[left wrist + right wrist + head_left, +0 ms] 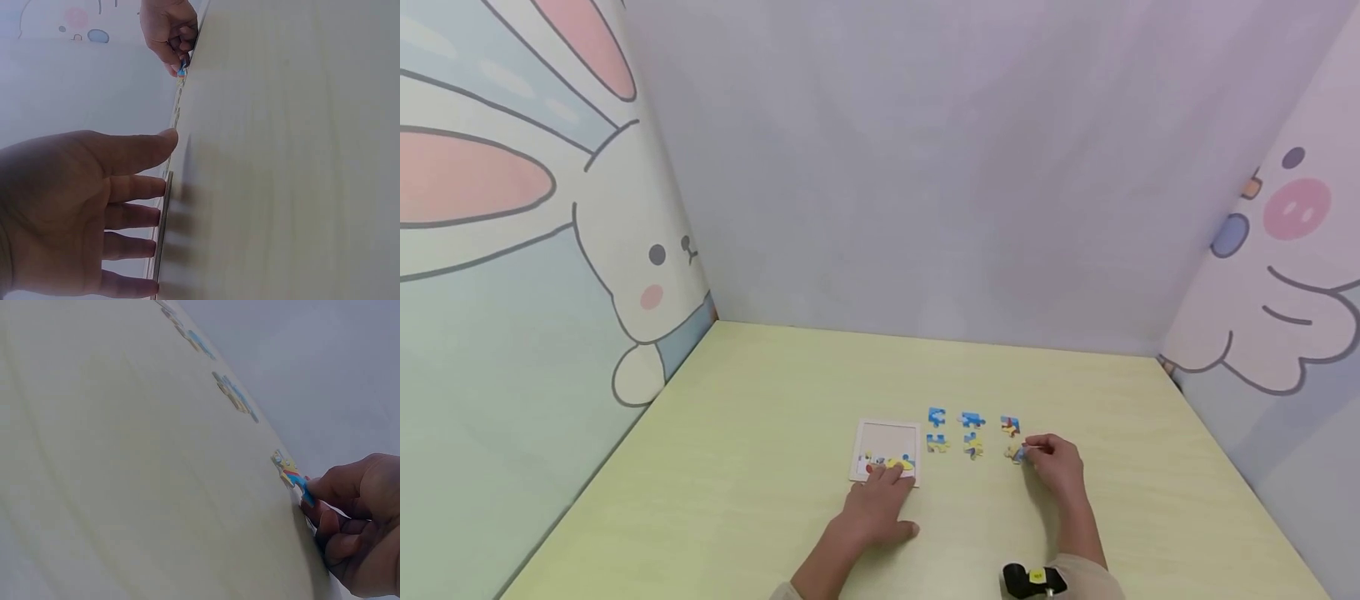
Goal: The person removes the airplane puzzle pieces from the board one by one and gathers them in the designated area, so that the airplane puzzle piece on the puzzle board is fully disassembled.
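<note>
A pale puzzle tray (pixel 854 450) lies on the table with a strip of fitted colourful pieces along its near edge. My left hand (pixel 877 505) rests its fingertips on that near part, fingers straight; in the left wrist view the thumb (pixel 140 153) stands apart from the tray's edge (pixel 161 240). To the right of the tray, my right hand (pixel 1057 468) pinches a blue and yellow puzzle piece (pixel 291 472) between thumb and finger, at the near right of the loose pieces. The other right-hand fingers are curled under, as the right wrist view shows.
Loose puzzle pieces lie in two rows right of the tray, among them a blue one (pixel 937 417), a yellow one (pixel 973 444) and a red-and-blue one (pixel 1010 426). Grey cloth (pixel 925 183) rises behind the table, with cartoon-printed side walls (pixel 647 275).
</note>
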Tool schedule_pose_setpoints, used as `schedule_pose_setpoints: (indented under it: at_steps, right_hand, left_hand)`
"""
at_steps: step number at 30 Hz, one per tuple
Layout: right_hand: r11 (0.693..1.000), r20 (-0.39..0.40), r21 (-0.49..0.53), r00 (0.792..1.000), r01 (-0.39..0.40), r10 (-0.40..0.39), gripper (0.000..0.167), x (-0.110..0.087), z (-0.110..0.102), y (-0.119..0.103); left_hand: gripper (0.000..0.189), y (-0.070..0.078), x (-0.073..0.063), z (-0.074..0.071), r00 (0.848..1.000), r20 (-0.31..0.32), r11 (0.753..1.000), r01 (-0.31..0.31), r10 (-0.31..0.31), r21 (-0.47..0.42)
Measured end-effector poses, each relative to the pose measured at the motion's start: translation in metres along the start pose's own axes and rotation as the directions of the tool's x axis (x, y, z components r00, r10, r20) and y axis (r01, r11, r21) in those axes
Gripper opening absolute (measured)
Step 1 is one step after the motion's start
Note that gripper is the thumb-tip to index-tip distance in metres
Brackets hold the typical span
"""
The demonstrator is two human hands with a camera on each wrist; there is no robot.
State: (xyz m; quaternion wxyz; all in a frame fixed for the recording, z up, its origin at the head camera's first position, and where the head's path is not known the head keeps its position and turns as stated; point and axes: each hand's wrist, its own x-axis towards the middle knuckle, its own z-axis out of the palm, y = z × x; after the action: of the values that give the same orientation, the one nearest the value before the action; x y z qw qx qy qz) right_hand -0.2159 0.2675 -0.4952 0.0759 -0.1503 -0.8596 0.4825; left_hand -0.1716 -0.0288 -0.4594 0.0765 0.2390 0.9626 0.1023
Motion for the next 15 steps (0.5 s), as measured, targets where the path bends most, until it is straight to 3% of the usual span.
schedule_pose_setpoints:
  at_steps: [15]
  right_hand:
    - [0.998,-0.007,-0.070,1.000,0.003,-0.004,0.021,0.0011,0.0065,-0.0016]
  left_hand:
    - [0.063,-0.0029,-0.0036,0.0016,1.000,-0.010,1.000,-0.014,0.014,-0.001]
